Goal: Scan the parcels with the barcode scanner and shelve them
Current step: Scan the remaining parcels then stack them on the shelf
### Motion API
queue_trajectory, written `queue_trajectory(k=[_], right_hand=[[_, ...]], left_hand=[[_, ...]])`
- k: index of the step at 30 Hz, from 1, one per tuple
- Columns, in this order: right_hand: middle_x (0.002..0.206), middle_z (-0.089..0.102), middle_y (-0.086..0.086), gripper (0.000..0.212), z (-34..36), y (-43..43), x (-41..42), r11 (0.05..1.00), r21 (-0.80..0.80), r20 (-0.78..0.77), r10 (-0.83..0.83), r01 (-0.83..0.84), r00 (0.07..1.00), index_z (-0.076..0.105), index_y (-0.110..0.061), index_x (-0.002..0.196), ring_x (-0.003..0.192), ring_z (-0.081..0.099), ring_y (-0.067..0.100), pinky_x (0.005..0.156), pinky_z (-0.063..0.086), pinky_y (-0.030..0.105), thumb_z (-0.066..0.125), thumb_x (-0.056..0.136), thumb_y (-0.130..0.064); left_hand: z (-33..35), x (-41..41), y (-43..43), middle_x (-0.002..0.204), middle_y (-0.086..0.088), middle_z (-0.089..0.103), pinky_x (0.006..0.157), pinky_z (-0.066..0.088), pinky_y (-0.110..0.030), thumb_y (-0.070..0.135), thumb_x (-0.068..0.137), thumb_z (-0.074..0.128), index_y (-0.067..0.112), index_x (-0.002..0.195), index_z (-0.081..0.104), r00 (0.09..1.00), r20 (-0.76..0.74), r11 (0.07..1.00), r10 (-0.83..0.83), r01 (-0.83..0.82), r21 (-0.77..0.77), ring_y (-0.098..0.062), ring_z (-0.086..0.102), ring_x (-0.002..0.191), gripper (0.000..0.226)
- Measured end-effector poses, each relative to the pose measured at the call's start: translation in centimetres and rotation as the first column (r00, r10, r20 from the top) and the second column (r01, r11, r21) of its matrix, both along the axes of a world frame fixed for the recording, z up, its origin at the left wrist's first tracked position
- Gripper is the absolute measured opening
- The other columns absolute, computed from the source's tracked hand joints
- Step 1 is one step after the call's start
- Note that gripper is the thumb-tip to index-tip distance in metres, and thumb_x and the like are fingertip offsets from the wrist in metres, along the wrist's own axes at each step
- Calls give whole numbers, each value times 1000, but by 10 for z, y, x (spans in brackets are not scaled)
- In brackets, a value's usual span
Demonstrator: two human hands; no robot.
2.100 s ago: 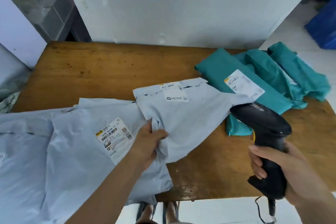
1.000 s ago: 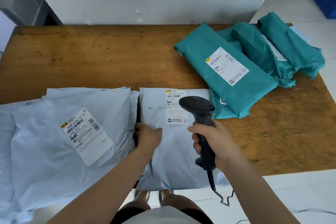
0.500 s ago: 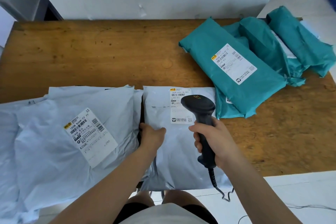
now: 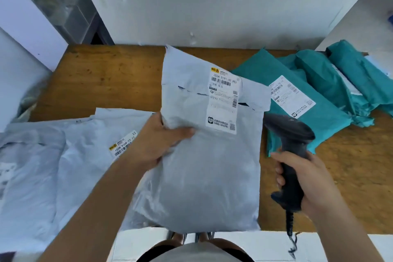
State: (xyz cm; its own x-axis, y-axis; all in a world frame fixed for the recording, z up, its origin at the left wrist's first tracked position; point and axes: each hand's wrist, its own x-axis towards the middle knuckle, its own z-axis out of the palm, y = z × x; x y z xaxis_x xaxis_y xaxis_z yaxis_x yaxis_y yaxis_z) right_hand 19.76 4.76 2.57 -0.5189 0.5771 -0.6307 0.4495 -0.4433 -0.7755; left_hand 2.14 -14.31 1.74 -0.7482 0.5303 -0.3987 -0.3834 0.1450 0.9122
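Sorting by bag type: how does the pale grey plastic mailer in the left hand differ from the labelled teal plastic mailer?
The pale grey plastic mailer is held up by the left hand; the teal plastic mailer lies on the wooden table. The grey mailer's label faces squarely; the teal mailer's sits skewed. Both bear white barcode labels.

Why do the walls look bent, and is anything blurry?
Head view: the wide-angle lens bends the edges of the white wall; the label on the held grey parcel is mostly readable; the grey parcels at left look smeared; light is soft, glare-free.
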Motion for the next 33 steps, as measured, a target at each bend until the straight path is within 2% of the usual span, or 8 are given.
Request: queue_trajectory(k=[4,6,10,13,17,20,27,33], right_hand=[[53,47,7,15,8,-7,-8,995,44,-45,91,-89,995,50,-9,79,40,41,17,48,35,29,64,84,-8],[54,46,8,16,8,-12,-13,988,65,-64,147,-143,987,49,-7,78,42,40,19,47,35,30,64,84,-6],[50,46,7,21,5,-28,-23,973,70,-80,227,-222,971,46,-7,74,38,39,18,39,35,26,65,83,-4],[47,46,6,22,4,-39,-30,966,64,-85,254,-249,963,45,-7,75,35,38,17,34,34,23,65,83,-2],[47,47,7,21,1,-48,-36,942,105,-63,328,-320,943,47,-5,74,36,39,19,38,35,25,66,83,-3],[49,47,10,22,2,-50,-39,925,132,-34,363,-355,931,47,-4,73,38,39,20,40,36,27,67,83,-4],[50,48,11,18,0,-49,-39,916,127,3,383,-380,924,49,-1,81,39,40,21,40,37,26,67,83,-3],[49,49,9,18,-1,-48,-40,916,106,10,388,-387,922,49,-2,81,39,40,21,39,37,25,67,83,-5]], left_hand=[[28,-34,-84,89,2,76,57,57,-24,37,23,95,17,99,68,992,-92,984,86,-99,-147,-14,73,75,83],[20,-44,-118,104,-3,72,66,58,-31,38,37,94,17,117,58,975,-167,911,145,-197,-363,-20,72,85,90],[-14,-43,-159,145,-27,31,103,33,-54,25,71,80,4,145,18,839,-540,455,62,-505,-733,-45,35,129,99],[-39,-13,-155,153,-26,16,110,23,-57,43,85,61,9,148,20,760,-645,479,-81,-537,-694,-44,19,141,83],[-76,27,-123,160,-8,-3,115,7,-53,75,80,-1,28,151,9,689,-490,453,-535,-256,-854,-31,3,148,86],[-98,30,-120,158,2,-21,116,-4,-54,80,58,-31,38,147,-11,723,-400,402,-564,-182,-897,-25,-16,147,101],[-97,8,-148,148,10,-36,115,-4,-55,84,52,-30,44,140,-24,795,-321,319,-514,-170,-932,-29,-17,146,97],[-81,8,-146,156,-9,-25,116,4,-58,50,96,20,37,147,-17,863,-205,191,-462,-129,-973,-38,-12,145,65]])
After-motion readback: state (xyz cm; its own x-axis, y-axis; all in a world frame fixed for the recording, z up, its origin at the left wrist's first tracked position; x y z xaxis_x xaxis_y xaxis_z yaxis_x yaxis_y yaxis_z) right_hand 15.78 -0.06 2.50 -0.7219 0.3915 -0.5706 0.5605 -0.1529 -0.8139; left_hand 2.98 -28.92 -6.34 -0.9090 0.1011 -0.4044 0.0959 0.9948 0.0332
